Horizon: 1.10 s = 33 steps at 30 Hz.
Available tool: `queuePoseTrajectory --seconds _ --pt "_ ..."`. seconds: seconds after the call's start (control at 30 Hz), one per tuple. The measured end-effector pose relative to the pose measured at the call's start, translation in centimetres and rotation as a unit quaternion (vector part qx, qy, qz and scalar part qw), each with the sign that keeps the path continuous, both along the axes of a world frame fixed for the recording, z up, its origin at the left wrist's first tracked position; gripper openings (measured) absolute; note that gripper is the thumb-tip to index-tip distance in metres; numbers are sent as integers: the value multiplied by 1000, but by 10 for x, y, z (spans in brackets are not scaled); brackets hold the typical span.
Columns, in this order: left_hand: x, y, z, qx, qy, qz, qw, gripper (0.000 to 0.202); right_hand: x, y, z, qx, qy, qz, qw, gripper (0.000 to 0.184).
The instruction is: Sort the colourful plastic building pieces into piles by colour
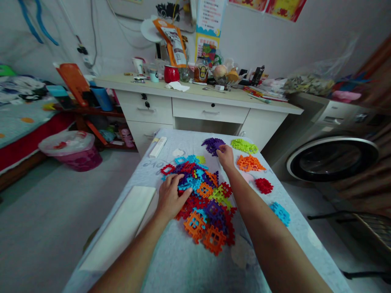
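A mixed heap of interlocking plastic building pieces in red, orange, blue, purple and green lies mid-table. My left hand rests on the heap's left side, thumb and fingers apart, touching pieces. Farther back, my right hand is at the near right edge of a purple pile. Its fingertips are pinched on a purple piece, largely hidden by the fingers. Single-colour groups line the right side: green pieces, orange pieces, red pieces and blue pieces.
A cloth-covered table carries a long white box at left and a small white box at back. Behind stands a white desk with jars and a fruit bowl. A washing machine is right, a pink bin left.
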State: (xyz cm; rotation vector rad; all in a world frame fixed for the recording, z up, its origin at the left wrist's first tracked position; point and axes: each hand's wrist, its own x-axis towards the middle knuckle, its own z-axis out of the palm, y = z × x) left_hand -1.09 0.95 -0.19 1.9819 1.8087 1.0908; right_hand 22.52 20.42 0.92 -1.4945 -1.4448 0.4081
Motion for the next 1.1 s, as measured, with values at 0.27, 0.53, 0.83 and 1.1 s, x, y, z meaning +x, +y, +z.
queuePoseTrajectory --seconds 0.27,0.53,0.83,1.1 --pt "0 -1 4 1 -16 -6 1000 45 -33 -30 15 -72 -159 221 959 23" --pt "-1 -2 10 1 -24 18 1000 38 -68 -24 17 -123 -159 315 928 48" --pt "-2 0 7 30 -42 55 997 46 -56 -27 24 -159 -125 363 910 46" --pt "-1 0 4 15 -34 53 998 44 -27 -25 24 -176 -200 268 926 41"
